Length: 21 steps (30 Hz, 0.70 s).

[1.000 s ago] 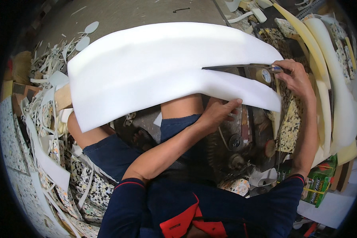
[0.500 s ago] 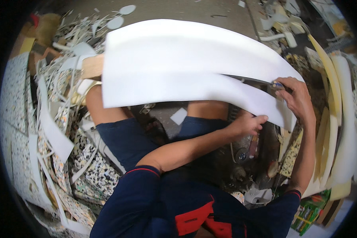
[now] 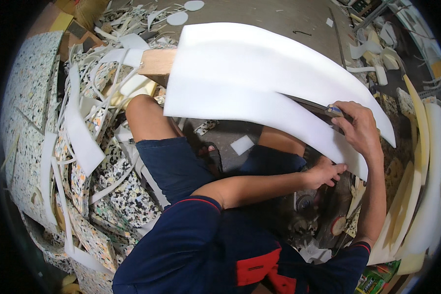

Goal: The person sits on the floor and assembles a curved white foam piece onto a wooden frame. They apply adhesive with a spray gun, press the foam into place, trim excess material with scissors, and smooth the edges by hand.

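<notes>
Head view: left hand (image 3: 322, 173) is touching the near edge of a white foam slab (image 3: 240, 73) toward 4 o'clock; cannot tell whether its fingers are clamping. Right hand (image 3: 358, 125), near 3 o'clock, is clamping its fingers on a knife (image 3: 333, 111), blade lying in the slab's slit. Slab is spanning 11 to 3 o'clock. Wooden block (image 3: 158, 62) is jutting out at 11; beyond, white offcuts (image 3: 177, 18) are littering the floor (image 3: 259, 14).

Grey floor (image 3: 259, 14), white square offcut (image 3: 241, 144), two white ovals (image 3: 177, 18), heaped foam scraps (image 3: 134, 41)
</notes>
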Each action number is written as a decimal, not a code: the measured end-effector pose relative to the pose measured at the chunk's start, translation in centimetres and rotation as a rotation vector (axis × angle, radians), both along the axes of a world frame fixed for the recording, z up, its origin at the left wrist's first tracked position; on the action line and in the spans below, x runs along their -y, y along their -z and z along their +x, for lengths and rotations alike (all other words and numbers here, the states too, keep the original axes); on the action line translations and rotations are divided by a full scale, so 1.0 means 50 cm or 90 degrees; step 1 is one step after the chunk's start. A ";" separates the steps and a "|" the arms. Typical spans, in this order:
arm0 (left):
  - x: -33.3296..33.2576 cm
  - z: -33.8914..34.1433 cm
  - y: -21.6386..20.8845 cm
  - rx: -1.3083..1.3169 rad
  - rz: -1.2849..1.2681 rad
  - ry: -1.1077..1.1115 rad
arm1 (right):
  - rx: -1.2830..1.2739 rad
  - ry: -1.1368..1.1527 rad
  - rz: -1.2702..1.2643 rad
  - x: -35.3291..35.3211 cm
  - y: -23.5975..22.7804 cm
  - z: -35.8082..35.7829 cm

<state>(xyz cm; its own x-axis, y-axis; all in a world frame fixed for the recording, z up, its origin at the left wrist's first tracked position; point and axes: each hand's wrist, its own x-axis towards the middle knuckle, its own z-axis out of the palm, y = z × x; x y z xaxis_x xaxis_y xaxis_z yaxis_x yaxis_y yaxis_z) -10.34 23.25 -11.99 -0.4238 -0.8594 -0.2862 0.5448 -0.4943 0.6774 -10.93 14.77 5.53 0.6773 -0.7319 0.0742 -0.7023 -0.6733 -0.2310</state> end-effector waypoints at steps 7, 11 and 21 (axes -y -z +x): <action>-0.004 -0.028 0.026 0.029 0.003 0.032 | 0.019 -0.039 -0.032 -0.018 0.010 0.079; -0.013 -0.050 0.029 0.079 0.050 -0.021 | 0.023 -0.033 0.001 -0.033 0.016 0.125; -0.030 -0.059 0.047 0.045 -0.043 0.073 | 0.021 -0.113 -0.090 -0.073 0.029 0.264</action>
<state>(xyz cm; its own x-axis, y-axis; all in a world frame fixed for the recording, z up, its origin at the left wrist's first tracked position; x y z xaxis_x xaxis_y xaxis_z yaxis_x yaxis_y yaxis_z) -13.28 24.76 -14.34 -0.5006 -0.8250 -0.2623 0.4375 -0.5025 0.7457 2.25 18.44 4.10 0.7898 -0.5826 0.1917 -0.5641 -0.8127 -0.1457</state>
